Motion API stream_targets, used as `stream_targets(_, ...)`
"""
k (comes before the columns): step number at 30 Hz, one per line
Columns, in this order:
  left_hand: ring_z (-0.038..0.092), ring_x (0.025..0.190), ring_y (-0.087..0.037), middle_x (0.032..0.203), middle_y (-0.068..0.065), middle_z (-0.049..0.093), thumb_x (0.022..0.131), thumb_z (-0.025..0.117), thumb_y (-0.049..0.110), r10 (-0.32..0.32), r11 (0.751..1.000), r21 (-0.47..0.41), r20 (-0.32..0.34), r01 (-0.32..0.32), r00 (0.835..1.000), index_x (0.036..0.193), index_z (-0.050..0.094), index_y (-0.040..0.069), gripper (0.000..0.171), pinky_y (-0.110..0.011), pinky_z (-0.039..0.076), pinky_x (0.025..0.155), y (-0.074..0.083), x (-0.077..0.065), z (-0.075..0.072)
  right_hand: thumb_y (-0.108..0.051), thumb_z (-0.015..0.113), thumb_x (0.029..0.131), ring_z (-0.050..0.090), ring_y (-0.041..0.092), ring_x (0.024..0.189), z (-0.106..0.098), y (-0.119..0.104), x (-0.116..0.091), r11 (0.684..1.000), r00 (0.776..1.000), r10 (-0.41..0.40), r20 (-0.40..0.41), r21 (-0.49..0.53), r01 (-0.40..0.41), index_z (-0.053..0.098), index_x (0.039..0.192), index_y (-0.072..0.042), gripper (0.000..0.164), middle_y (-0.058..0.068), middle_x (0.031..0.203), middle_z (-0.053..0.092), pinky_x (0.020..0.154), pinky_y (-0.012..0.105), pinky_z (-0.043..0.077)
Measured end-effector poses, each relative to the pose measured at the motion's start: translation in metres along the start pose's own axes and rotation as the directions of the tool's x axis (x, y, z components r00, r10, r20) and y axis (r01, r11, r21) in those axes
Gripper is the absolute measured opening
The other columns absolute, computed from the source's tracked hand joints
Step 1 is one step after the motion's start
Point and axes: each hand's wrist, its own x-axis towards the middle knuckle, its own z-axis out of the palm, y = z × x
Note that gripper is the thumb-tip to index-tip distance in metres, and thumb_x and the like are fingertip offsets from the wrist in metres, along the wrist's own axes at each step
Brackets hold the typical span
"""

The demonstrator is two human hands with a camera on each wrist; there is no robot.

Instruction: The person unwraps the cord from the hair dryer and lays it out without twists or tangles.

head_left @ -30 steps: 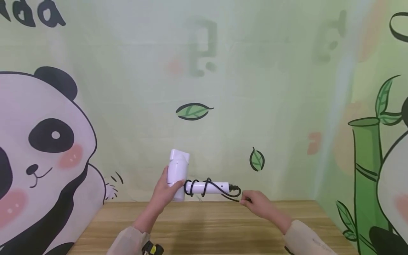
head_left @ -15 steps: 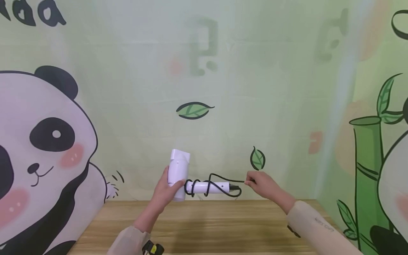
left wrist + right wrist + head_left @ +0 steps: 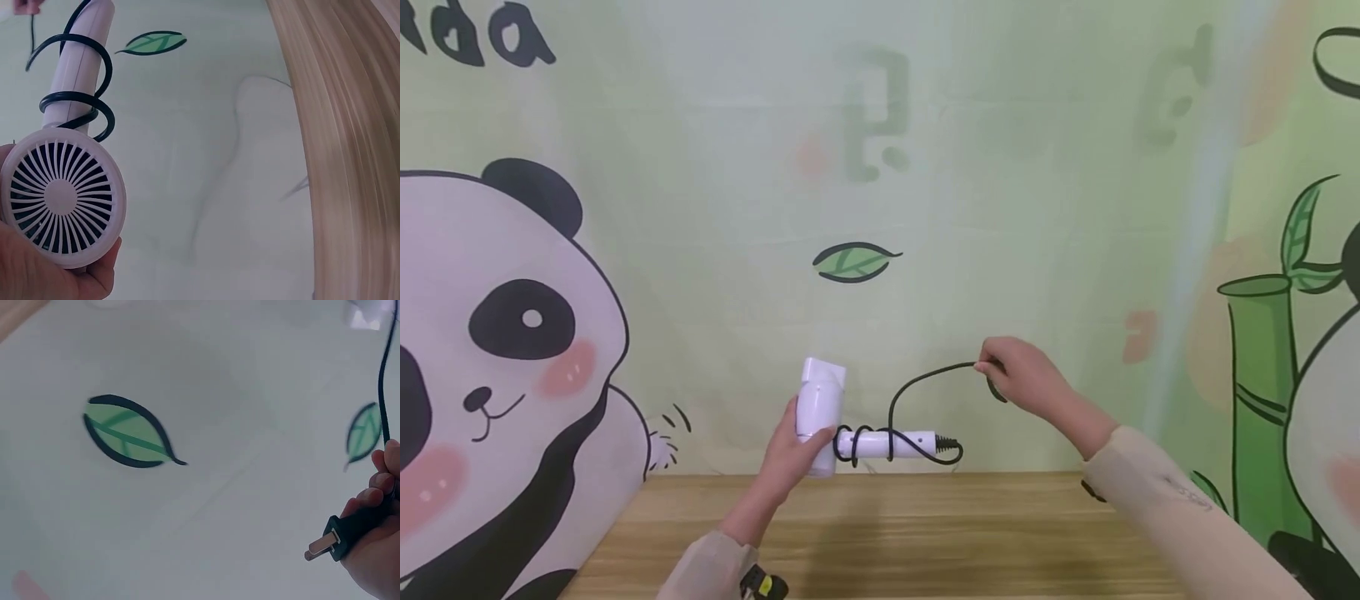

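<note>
My left hand (image 3: 792, 446) grips a white hair dryer (image 3: 820, 405) by its barrel, above the table. The handle points right, with a black cord (image 3: 890, 417) coiled loosely around it. In the left wrist view the round slotted air inlet (image 3: 60, 197) faces the camera, and fingers curl around the barrel. My right hand (image 3: 1026, 375), up and to the right of the handle, pinches the cord near its end. A two-pin plug (image 3: 353, 531) pokes out from the curled fingers in the right wrist view. Between handle and right hand the cord rises in an arc.
Below the hands lies a wood-grain table (image 3: 880, 533). Behind it hangs a pale green backdrop (image 3: 1037, 208) printed with pandas, leaves and bamboo, close beyond the hair dryer.
My right hand has moved up and slightly right, drawing the cord from beside the handle's end into an arc above it. The left hand and hair dryer have barely moved.
</note>
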Motion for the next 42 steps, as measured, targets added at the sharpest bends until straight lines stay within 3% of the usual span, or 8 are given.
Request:
stream_targets(6, 0.06, 0.119, -0.049, 0.139, -0.036, 0.053, 0.094, 0.065, 0.02, 0.01, 0.999, 0.051, -0.047, -0.007, 0.999, 0.159, 0.021, -0.003, 0.081, -0.059, 0.058, 0.092, -0.011, 0.014, -0.009, -0.003, 0.07, 0.092, 0.042, 0.009, 0.069, -0.01, -0.022, -0.012, 0.989, 0.982, -0.149, -0.115, 0.005, 0.151, 0.061, 0.081, -0.007, 0.015, 0.002, 0.073, 0.058, 0.064, 0.026, 0.04)
stream_targets(10, 0.059, 0.119, -0.048, 0.139, -0.036, 0.052, 0.094, 0.064, 0.019, 0.007, 0.998, 0.067, -0.07, -0.002, 0.997, 0.158, 0.021, -0.004, 0.081, -0.059, 0.057, 0.094, -0.015, 0.022, -0.017, -0.006, 0.071, 0.091, 0.041, 0.006, 0.069, -0.003, -0.034, -0.032, 0.943, 0.915, -0.326, -0.237, -0.014, 0.332, 0.059, 0.08, -0.01, 0.017, -0.002, 0.072, 0.055, 0.062, 0.023, 0.04)
stream_targets(13, 0.058, 0.122, -0.049, 0.14, -0.036, 0.051, 0.095, 0.063, 0.02, 0.0, 0.997, 0.077, -0.073, 0.005, 0.997, 0.158, 0.021, -0.003, 0.08, -0.06, 0.056, 0.096, -0.015, 0.026, -0.023, -0.019, 0.062, 0.098, 0.04, 0.003, 0.069, 0.006, -0.04, -0.05, 0.915, 0.878, -0.387, -0.282, -0.001, 0.403, 0.058, 0.08, -0.012, 0.019, -0.005, 0.071, 0.054, 0.062, 0.019, 0.038)
stream_targets(20, 0.055, 0.126, -0.051, 0.144, -0.036, 0.048, 0.097, 0.061, 0.021, -0.026, 0.996, 0.089, -0.068, 0.032, 0.997, 0.16, 0.017, -0.003, 0.08, -0.062, 0.055, 0.098, -0.011, 0.03, -0.033, -0.034, 0.047, 0.103, 0.044, 0.0, 0.071, 0.039, -0.041, -0.09, 0.873, 0.875, -0.424, -0.233, 0.151, 0.464, 0.062, 0.082, -0.013, 0.034, -0.005, 0.073, 0.058, 0.062, 0.011, 0.04)
stream_targets(24, 0.055, 0.126, -0.051, 0.144, -0.036, 0.047, 0.097, 0.061, 0.022, -0.04, 0.995, 0.088, -0.061, 0.045, 0.997, 0.159, 0.018, -0.002, 0.079, -0.062, 0.055, 0.097, -0.009, 0.029, -0.036, -0.026, 0.057, 0.101, 0.046, -0.004, 0.072, 0.065, -0.035, -0.118, 0.872, 0.901, -0.42, -0.107, 0.227, 0.434, 0.064, 0.083, -0.014, 0.023, -0.005, 0.074, 0.062, 0.062, 0.009, 0.041)
stream_targets(31, 0.054, 0.128, -0.051, 0.149, -0.033, 0.044, 0.098, 0.062, 0.021, -0.065, 0.996, 0.066, -0.03, 0.067, 0.997, 0.161, 0.017, 0.002, 0.08, -0.062, 0.056, 0.097, -0.006, 0.022, -0.035, -0.018, 0.066, 0.097, 0.039, -0.009, 0.073, 0.106, -0.018, -0.153, 0.908, 0.922, -0.329, 0.202, 0.338, 0.25, 0.063, 0.079, -0.016, 0.018, -0.009, 0.074, 0.058, 0.063, 0.01, 0.04)
stream_targets(37, 0.053, 0.128, -0.051, 0.15, -0.033, 0.043, 0.098, 0.061, 0.022, -0.068, 0.997, 0.048, -0.004, 0.068, 0.998, 0.161, 0.017, 0.003, 0.079, -0.063, 0.055, 0.098, 0.002, 0.012, -0.035, -0.016, 0.067, 0.095, 0.036, -0.009, 0.069, 0.127, 0.005, -0.159, 0.941, 0.941, -0.191, 0.278, 0.325, 0.095, 0.059, 0.075, -0.012, 0.022, -0.008, 0.069, 0.054, 0.061, 0.013, 0.039)
stream_targets(42, 0.053, 0.128, -0.05, 0.151, -0.032, 0.043, 0.099, 0.061, 0.022, -0.075, 0.997, 0.021, 0.016, 0.075, 0.997, 0.161, 0.018, 0.004, 0.078, -0.063, 0.055, 0.098, 0.003, 0.004, -0.034, -0.015, 0.069, 0.092, 0.034, -0.007, 0.065, 0.127, 0.03, -0.154, 0.961, 0.947, -0.077, 0.313, 0.277, -0.014, 0.057, 0.074, -0.009, 0.022, -0.007, 0.066, 0.051, 0.058, 0.015, 0.035)
